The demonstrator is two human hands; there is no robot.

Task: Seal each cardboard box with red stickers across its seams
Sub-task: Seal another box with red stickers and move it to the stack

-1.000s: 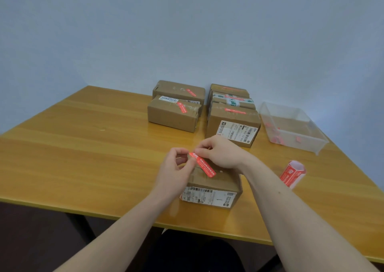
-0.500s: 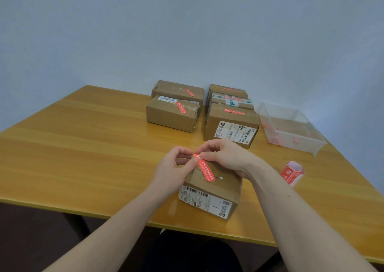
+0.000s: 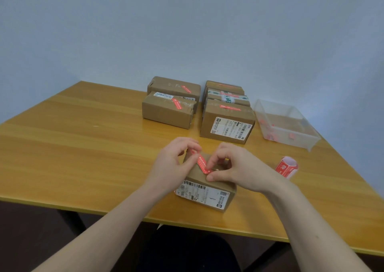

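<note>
Landmark: near box, on the tabletop close to its front edge. Sticker lies on top of the near box. Left hand at the box's left side, right hand at its right, both touching the sticker. Sticker roll right of the near box, apart from it. Behind the near box: two boxes to the left rear, one behind the other; a stack to the right rear, seemingly three boxes, count unclear. Tray further right of that stack.
</note>
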